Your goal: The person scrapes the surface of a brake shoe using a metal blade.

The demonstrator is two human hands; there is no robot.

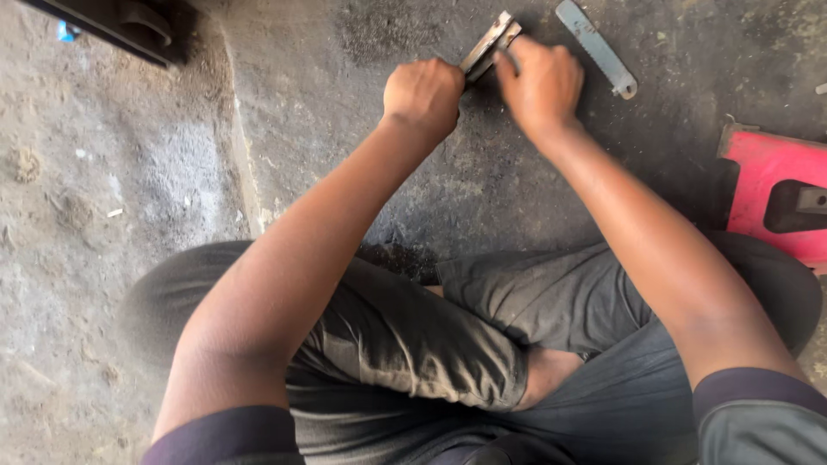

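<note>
Nearest, left hand (424,93) clenched on the lower end of a metal bar (489,43); right hand (541,82) grips its middle. Bar likely stiff, heavy, hard-edged; hold by the ends. Beyond it, right: flat grey strip (596,47) on the concrete floor (327,77).

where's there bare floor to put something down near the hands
Bare patches: the pale dusty floor left of the left forearm, below the dark object, and the dark floor between the forearms ahead of the knees. Crowded: around the left hand and right hand on the metal piece, near the flat bar and red object.
</note>
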